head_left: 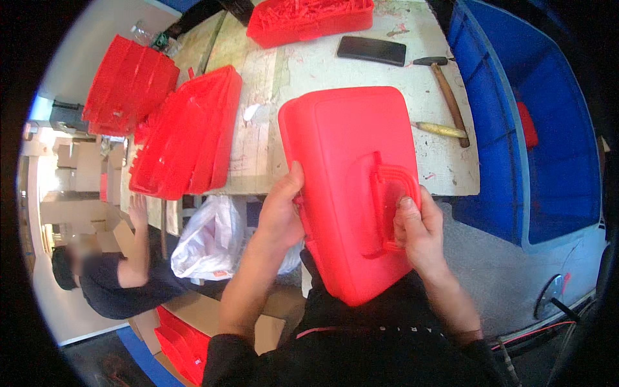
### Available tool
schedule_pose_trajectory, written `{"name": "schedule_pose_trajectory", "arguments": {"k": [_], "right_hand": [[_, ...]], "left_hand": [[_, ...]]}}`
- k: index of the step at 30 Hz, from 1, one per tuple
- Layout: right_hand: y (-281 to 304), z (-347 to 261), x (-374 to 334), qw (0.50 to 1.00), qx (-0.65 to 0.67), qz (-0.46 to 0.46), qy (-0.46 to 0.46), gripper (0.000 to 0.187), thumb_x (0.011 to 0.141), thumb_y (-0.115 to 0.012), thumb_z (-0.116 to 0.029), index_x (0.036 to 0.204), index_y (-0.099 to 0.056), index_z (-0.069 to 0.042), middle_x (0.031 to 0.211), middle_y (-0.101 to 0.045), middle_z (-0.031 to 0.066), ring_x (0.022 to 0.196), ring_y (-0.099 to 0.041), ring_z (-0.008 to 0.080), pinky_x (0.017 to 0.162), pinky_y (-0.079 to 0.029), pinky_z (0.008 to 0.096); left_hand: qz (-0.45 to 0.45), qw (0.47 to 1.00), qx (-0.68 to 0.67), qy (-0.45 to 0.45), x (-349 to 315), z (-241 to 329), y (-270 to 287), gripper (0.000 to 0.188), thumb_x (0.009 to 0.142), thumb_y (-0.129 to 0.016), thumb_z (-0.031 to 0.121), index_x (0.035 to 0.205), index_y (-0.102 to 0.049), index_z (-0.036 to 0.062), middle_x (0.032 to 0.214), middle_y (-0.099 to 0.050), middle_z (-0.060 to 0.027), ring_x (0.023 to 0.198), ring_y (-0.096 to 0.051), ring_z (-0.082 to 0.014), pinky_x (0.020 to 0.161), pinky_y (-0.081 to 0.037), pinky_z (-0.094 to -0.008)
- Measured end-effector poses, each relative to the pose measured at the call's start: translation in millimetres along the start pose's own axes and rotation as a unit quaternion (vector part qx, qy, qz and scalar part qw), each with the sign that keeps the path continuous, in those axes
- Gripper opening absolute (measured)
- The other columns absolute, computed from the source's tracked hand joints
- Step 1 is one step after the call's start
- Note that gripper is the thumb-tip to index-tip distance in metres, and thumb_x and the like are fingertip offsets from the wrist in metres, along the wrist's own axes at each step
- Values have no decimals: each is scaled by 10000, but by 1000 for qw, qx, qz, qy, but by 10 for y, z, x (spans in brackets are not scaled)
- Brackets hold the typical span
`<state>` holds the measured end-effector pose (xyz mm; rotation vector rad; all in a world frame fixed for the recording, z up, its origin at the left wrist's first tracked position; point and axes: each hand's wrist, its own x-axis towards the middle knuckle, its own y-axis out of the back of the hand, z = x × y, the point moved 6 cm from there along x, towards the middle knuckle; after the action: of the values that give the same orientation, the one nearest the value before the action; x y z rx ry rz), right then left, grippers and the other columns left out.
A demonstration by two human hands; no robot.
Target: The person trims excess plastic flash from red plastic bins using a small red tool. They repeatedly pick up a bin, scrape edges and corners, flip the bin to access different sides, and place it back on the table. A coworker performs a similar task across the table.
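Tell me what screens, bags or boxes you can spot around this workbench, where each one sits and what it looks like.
Phone: flat on the bench top, far side near the hammer; dark rectangle, screen off.
White plastic bag: hanging below the bench's near edge, left of the left hand; crumpled, glossy.
Cardboard boxes: far left, beyond the bench; pale brown, stacked.
Blue crate: right of the bench; large, open.
No labels legible.
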<state>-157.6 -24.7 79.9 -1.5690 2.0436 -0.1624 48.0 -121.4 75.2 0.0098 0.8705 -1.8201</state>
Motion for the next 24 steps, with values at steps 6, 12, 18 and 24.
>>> {"name": "schedule_pose_trajectory", "arguments": {"k": [6, 12, 18, 24], "right_hand": [[-47, 5, -68, 991, -94, 53, 83, 112, 1034, -538, -152, 999, -572, -51, 722, -506, -54, 603, -426, 33, 528, -364, 209], [-33, -78, 81, 993, -36, 114, 9, 92, 1035, -527, -137, 989, -570, -70, 697, -504, -46, 550, -417, 27, 459, -326, 207], [-146, -135, -24, 994, -71, -35, 80, 116, 1022, -549, -157, 975, -536, -51, 688, -485, -62, 540, -416, 14, 466, -342, 195], [-163, -30, -257, 978, -26, -179, 107, 423, 1051, -472, -428, 991, -560, -19, 661, -499, -26, 523, -420, 39, 471, -330, 215]], "left_hand": [[21, 1000, -9, 0, -149, 6, -29, 532, 1028, -515, 420, 1395, -513, 35, 1363, -602, -135, 1199, -616, -253, 1026, -503, -448], [13, 999, -8, -47, -218, 43, -32, 514, 1026, -516, 435, 1347, -548, 35, 1320, -633, -128, 1162, -638, -243, 1019, -512, -440], [-18, 989, 135, -54, -315, 206, 36, 387, 1013, -582, 353, 1217, -642, 29, 1167, -707, -110, 1039, -682, -224, 933, -542, -404], [-12, 934, 257, -249, 252, 1799, -220, 669, 1072, -275, 509, 965, -681, -12, 1064, -711, -186, 1071, -656, -278, 994, -478, -413]]}}
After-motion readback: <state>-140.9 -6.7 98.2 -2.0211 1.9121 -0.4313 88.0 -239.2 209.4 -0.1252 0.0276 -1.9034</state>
